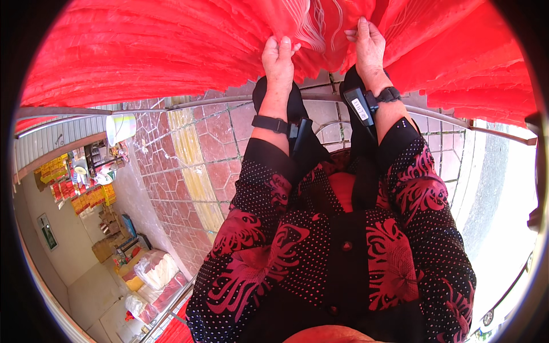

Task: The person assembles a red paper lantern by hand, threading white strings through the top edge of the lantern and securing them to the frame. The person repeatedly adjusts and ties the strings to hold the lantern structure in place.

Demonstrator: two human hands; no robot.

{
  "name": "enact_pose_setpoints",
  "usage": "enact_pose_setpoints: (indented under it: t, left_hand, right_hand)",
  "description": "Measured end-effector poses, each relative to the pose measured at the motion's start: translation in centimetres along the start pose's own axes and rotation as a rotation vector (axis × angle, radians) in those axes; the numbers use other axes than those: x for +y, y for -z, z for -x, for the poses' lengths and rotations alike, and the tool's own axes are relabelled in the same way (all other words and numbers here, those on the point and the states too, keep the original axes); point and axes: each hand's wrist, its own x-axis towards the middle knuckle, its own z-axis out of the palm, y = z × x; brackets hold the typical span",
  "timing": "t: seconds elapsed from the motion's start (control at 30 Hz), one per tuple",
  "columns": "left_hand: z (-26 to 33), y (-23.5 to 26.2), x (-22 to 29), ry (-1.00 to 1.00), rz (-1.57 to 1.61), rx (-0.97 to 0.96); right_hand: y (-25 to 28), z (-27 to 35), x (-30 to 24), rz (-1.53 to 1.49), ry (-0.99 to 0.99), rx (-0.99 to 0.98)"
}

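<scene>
A broad, ruffled sheet of thin red fabric [160, 51] spreads ahead of you. Your left hand [279, 56] and right hand [369, 48] meet its near folds, fingers curled; I can't tell whether they're clamped. Fine white strands [307, 31] remain between; what's finished doesn't show.
</scene>
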Motion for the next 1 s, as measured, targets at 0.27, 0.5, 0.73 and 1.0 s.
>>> enact_pose_setpoints:
  t: [0.27,0.5,0.73,1.0]
  left_hand:
    - [0.1,0.5,0.1,-0.004,-0.05,0.143]
    - [0.0,0.9,0.5,0.022,-0.107,0.128]
    - [0.7,0.2,1.6,0.071,0.022,0.018]
    - [0.5,-0.6,1.0,0.037,-0.023,0.026]
  right_hand:
    - [0.1,0.1,0.1,-0.051,-0.015,0.09]
    - [0.1,0.0,0.3,-0.093,0.039,0.087]
    - [-0.7,0.5,0.1,-0.004,0.047,0.033]
    - [-2.4,1.9,-0.4,0.212,0.358,-0.035]
